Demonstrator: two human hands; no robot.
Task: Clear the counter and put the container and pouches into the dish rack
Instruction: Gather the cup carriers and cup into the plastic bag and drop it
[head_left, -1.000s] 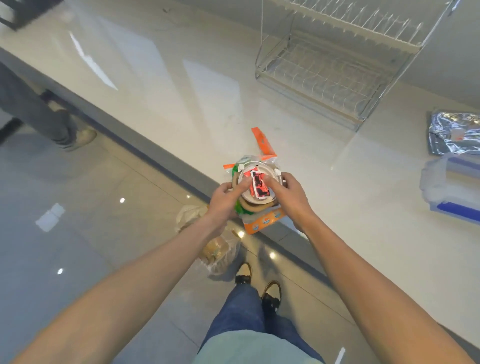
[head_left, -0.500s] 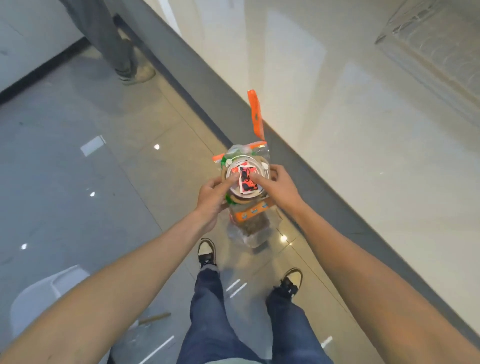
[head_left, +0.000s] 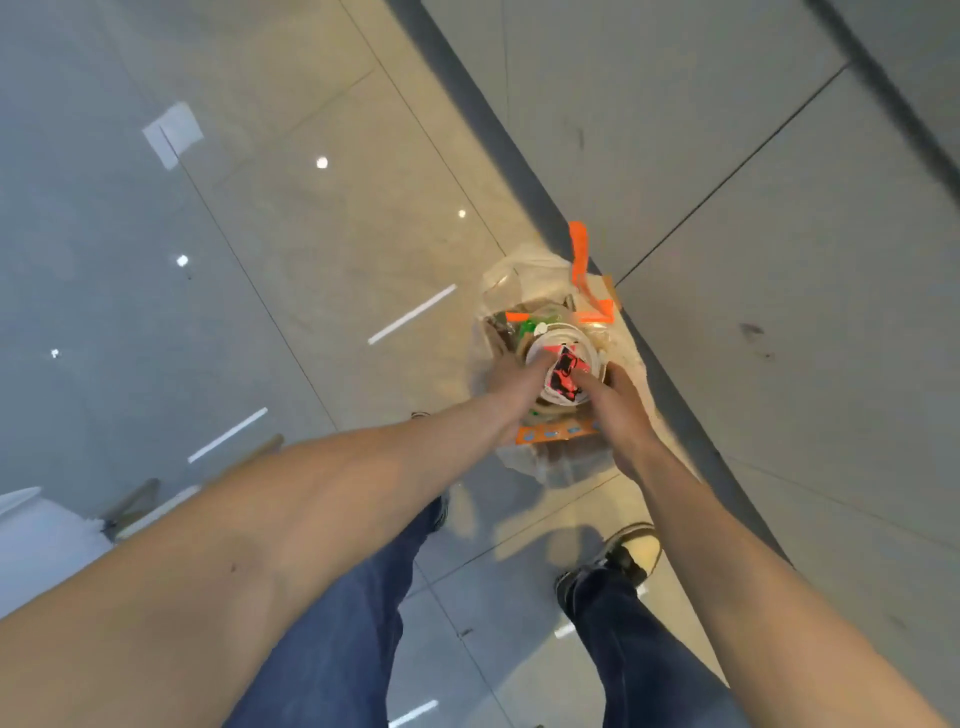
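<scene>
Both my hands hold one bundle of rubbish low over the floor. The bundle is a stack of brown paper bowls topped by a white lid (head_left: 571, 338) with a red sachet (head_left: 563, 371) on it, an orange carton (head_left: 550, 432) underneath and an orange strip (head_left: 578, 249) sticking up behind. My left hand (head_left: 511, 382) grips its left side and my right hand (head_left: 618, 410) its right side, thumbs on the lid. Right below it, a clear plastic bag (head_left: 524, 275) stands on the floor. Neither counter top nor dish rack is in view.
Grey cabinet fronts (head_left: 779, 208) rise on the right, above a dark plinth strip (head_left: 467, 104). My shoes (head_left: 634, 551) stand on the glossy floor tiles just behind the bag. A white object (head_left: 31, 540) and wooden legs (head_left: 135, 499) sit at the lower left.
Both hands carried the bundle off the counter edge and down to the plastic bag on the floor. My view dropped from the counter and rack to the floor.
</scene>
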